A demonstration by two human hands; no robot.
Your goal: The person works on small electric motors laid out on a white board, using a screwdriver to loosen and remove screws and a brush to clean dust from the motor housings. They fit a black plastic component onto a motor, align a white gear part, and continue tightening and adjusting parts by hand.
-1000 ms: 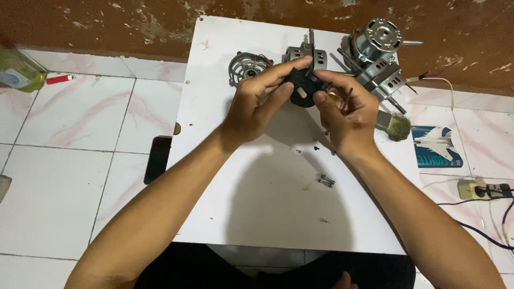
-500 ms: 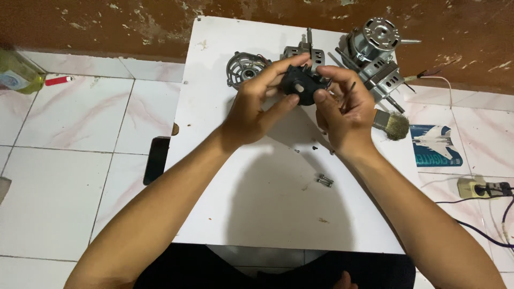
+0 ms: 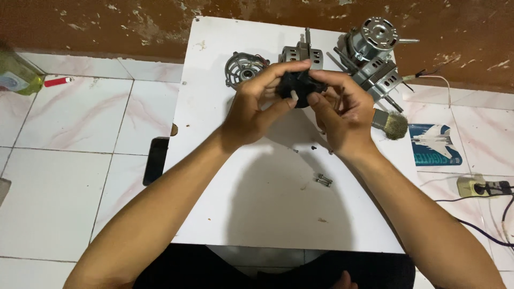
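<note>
We grip a small, round, black part (image 3: 297, 86) with left hand (image 3: 256, 109) and right hand (image 3: 342, 115) above the white board (image 3: 225, 160).

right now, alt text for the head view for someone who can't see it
Left hand and right hand together grip a small black part above a white board. Metal motor parts and a brush lie behind, small screws nearer.

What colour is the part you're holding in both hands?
Black: the small round part, between left hand and right hand, head view.
</note>
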